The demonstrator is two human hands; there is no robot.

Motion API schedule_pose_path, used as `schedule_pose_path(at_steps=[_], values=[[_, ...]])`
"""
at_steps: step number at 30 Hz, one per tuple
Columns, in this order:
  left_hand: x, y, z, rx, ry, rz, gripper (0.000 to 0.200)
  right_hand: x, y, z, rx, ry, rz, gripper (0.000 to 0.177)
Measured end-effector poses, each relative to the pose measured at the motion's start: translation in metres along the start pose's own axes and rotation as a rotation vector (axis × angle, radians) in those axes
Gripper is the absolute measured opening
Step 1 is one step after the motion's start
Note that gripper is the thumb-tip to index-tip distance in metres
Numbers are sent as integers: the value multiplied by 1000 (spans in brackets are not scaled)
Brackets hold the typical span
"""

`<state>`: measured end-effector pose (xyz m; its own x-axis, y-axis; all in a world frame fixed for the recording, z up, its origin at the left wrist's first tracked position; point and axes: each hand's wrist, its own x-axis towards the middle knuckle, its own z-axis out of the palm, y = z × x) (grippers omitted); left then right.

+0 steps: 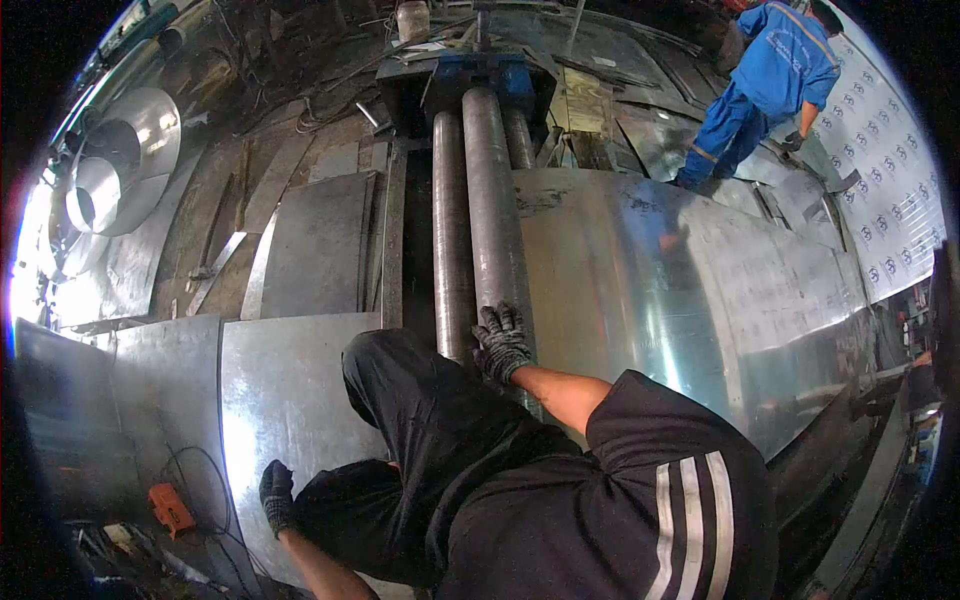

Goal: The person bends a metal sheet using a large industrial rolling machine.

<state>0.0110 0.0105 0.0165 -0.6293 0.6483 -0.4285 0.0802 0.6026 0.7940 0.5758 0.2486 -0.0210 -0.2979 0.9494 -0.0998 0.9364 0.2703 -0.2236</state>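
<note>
We had our right hand [502, 345] laid on the thick roller [490, 200], palm down and fingers spread, resting on its surface without gripping it. The thinner roller [451, 230] lay alongside on the left, and the large metal sheet [610, 260] stretched away from the rollers on the right, its surface catching the light. As we judged it, we were at a step of contact with the roller, feeling or steadying it, and any shift of that palm called for a light touch, with fingers and glove kept out of the gap between the rollers. Our left hand [277, 495] was low beside our knee, over the flat plate [300, 400]; we saw nothing in it, but could not tell how far its fingers were closed. The orange box [172, 510] sat farther left, and a co-worker in blue [780, 75] stood beyond the sheet.
</note>
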Motion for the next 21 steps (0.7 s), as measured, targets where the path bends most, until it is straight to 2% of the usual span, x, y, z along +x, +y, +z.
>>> schedule_pose_path(at_steps=[8,13,17,21], values=[[5,-11,1,-54,13,53,41,-1,2,2,-18,4,-17,53],[11,-17,-1,-70,-6,95,40,1,8,17,22,116,-41,50],[8,-9,-1,-29,-1,38,39,1,10,22,1,110,-37,48],[3,-8,-1,-75,-55,99,41,0,9,17,-11,99,-45,50]])
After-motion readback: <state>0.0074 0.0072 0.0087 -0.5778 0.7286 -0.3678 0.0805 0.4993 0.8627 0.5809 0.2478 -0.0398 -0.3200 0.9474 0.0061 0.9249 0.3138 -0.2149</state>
